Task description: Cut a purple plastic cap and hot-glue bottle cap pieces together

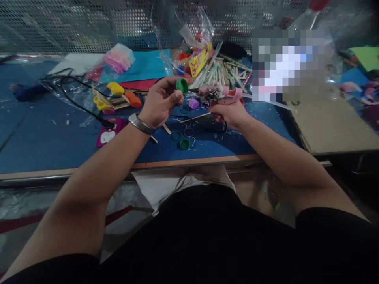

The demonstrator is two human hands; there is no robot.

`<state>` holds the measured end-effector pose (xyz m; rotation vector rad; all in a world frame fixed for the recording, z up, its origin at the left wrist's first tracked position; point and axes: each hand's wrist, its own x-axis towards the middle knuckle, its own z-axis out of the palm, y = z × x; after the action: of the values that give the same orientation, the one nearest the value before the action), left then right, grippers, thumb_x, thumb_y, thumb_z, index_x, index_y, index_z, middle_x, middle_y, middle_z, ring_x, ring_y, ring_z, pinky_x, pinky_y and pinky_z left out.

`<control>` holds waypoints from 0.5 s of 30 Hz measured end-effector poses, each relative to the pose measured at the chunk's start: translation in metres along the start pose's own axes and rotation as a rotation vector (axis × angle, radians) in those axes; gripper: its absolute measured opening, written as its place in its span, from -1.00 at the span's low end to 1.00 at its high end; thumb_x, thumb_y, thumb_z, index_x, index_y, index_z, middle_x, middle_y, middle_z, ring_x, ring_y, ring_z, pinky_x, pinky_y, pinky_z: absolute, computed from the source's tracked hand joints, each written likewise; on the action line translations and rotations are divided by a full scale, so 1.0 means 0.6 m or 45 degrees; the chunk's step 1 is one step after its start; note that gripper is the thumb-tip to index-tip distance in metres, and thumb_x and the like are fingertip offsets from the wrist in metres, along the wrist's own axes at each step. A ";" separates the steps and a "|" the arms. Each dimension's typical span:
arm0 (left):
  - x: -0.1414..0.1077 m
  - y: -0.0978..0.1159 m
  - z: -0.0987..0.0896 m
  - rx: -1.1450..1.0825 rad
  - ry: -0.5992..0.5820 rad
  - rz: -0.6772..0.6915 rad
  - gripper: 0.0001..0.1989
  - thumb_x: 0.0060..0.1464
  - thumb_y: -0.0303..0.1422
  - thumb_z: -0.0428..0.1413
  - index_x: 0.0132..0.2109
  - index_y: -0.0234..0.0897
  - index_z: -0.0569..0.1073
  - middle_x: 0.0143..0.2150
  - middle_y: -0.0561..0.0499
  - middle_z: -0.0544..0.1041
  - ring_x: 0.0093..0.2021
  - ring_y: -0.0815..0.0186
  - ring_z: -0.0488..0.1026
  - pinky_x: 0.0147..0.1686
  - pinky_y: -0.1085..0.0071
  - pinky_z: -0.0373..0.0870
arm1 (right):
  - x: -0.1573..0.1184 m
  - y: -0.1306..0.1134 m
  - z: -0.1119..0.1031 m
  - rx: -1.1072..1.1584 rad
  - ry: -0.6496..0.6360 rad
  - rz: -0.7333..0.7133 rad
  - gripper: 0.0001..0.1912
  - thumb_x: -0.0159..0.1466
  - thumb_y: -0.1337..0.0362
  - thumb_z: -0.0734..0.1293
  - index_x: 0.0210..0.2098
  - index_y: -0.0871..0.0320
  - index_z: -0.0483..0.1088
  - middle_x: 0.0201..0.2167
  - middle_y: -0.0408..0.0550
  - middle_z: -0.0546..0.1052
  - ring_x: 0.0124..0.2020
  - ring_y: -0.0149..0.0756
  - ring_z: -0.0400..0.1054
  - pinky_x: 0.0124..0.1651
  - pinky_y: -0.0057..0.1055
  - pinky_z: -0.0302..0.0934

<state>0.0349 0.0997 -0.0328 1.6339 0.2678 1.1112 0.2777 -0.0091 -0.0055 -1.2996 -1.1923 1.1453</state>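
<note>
My left hand (pixel 161 100) pinches a green bottle cap (pixel 182 86), its hollow side turned toward my right. In my right hand (pixel 231 112) is a pink glue gun (pixel 232 96), fingers wrapped round its handle. The gun's front end, coated with whitish stringy residue, points left at the cap, with a gap between them. Below on the blue tabletop lie another green bottle cap (pixel 185 144), a purple cap (pixel 193 103) and some loose plastic rings (pixel 188 132). A thin wooden stick (pixel 195 118) lies between my hands.
A purple extension box (pixel 110 132) with a black cable is at left, near popsicle sticks with yellow and orange caps (pixel 132 99). Behind are coloured sheets (pixel 148 65), a bag of caps (pixel 198 55) and rolled paper sticks (pixel 217 73). Brown cardboard (pixel 334 126) lies at right.
</note>
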 end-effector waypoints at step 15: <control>0.003 -0.008 -0.001 -0.109 0.053 -0.013 -0.62 0.09 0.03 0.53 -0.05 0.03 0.67 -0.26 0.10 0.57 -0.36 0.37 0.43 -0.30 0.27 0.39 | 0.000 -0.002 0.000 0.007 -0.006 0.007 -0.53 0.10 0.31 0.62 -0.53 0.04 0.20 -0.65 -0.27 0.22 -0.58 -0.44 0.17 -0.54 -0.42 0.15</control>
<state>0.0372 0.1031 -0.0362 1.5340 0.2519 1.1352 0.2778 -0.0090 -0.0043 -1.2974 -1.1887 1.1551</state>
